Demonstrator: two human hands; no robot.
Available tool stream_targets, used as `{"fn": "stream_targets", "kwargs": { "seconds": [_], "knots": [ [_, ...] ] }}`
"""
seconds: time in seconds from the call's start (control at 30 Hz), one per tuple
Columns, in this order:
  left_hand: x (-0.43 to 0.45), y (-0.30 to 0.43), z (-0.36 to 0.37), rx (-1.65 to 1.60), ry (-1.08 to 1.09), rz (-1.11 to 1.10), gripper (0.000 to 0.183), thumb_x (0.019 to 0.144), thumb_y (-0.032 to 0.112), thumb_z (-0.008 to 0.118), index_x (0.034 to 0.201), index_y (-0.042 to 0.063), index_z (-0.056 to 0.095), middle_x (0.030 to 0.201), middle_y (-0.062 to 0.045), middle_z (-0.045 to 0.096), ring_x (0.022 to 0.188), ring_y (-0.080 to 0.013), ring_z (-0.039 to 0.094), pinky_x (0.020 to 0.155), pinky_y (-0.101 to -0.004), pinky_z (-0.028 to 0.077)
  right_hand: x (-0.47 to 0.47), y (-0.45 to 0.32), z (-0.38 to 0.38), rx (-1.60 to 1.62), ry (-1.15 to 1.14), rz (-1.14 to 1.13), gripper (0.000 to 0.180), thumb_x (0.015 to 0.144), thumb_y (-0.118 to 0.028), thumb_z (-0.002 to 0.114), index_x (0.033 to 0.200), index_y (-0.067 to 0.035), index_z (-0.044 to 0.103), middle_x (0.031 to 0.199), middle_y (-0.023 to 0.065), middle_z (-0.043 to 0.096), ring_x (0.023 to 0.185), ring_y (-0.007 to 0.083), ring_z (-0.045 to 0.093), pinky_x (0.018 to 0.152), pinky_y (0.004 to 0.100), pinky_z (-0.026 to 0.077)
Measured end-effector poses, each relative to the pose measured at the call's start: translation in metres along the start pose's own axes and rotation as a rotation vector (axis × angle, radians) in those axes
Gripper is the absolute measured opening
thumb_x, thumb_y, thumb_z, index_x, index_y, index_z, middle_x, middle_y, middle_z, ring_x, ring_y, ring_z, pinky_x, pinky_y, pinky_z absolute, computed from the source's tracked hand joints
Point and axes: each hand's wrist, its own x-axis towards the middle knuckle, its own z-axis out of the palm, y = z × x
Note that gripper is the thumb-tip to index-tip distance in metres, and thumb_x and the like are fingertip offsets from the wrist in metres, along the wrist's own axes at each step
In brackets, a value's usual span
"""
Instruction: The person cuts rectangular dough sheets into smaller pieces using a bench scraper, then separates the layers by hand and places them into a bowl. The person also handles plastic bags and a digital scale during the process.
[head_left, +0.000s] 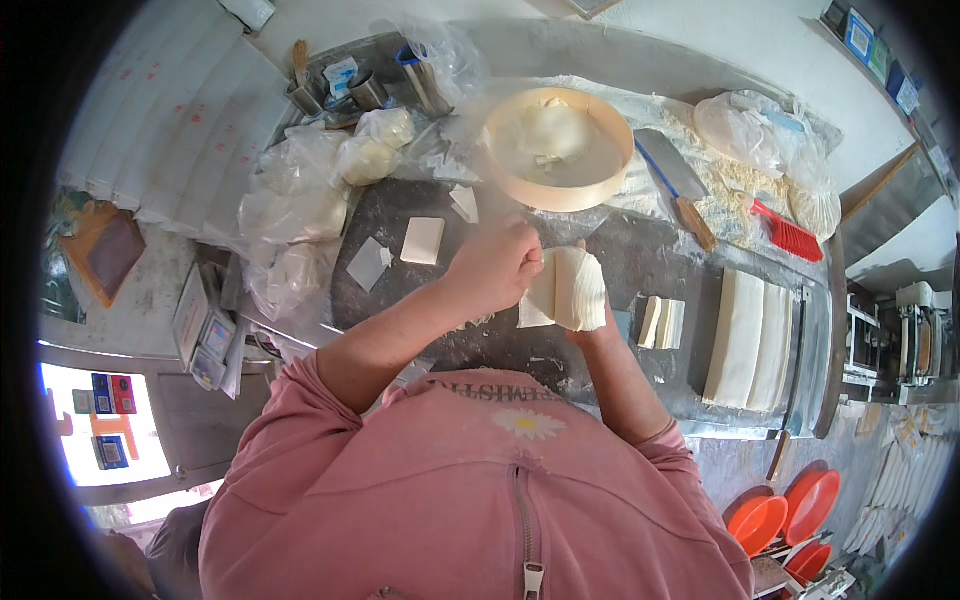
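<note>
Before me on the dark, floury worktop (480, 352), my right hand (591, 330) holds a folded stack of thin dough sheets (577, 289) from beneath and its right side; most of that hand is hidden by the dough. My left hand (510, 259) is curled just left of the stack, close to its left edge; a blur of flour lies around it, and whether its fingers grip anything cannot be told. Beyond both hands stands a round wooden sieve (559, 199) with flour in it. Right of the stack lie small dough strips (661, 322) and longer stacked dough sheets (746, 337).
Bagged dough (296, 202) fills the left side. A cleaver-like blade with a wooden handle (696, 223) and a red brush (795, 238) lie at the back right. A pale block (422, 241) sits on the worktop's left part. Metal cups (369, 91) stand behind.
</note>
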Motion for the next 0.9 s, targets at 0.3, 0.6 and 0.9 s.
{"fn": "stream_targets", "kwargs": {
  "seconds": [0.3,0.6,0.9],
  "knots": [
    [0.01,-0.007,-0.003,-0.562,-0.403,-0.502,0.023,0.085,0.021,0.064,0.089,0.001,0.054,0.075,-0.004,0.057,0.057,-0.0097,0.05,0.049,-0.0253,0.04,0.004,0.0,-0.012,-0.034,0.08,0.012,0.035,0.097,-0.043,0.043,0.106,-0.013,0.058,0.088,-0.0009,0.059,0.079,0.0101,0.059,0.067,0.0269,0.05],
    [0.006,-0.018,0.013,-0.609,-0.215,-0.405,0.021,0.081,0.016,0.068,0.087,0.0,0.055,0.076,-0.005,0.058,0.062,-0.012,0.052,0.055,-0.0273,0.042,0.002,-0.011,0.007,0.009,0.08,0.089,0.04,0.096,-0.046,0.042,0.106,-0.01,0.058,0.092,0.0026,0.061,0.081,0.0148,0.062,0.066,0.0304,0.052],
    [0.002,-0.002,0.01,0.255,0.091,0.21,0.014,0.073,0.01,0.066,0.078,0.006,0.053,0.082,-0.008,0.052,0.08,-0.0282,0.053,0.067,-0.0367,0.044,0.001,-0.005,-0.003,-0.089,0.074,0.005,0.039,0.097,-0.044,0.042,0.107,-0.011,0.058,0.093,0.0015,0.062,0.082,0.0133,0.061,0.069,0.03,0.051]
  ]
}}
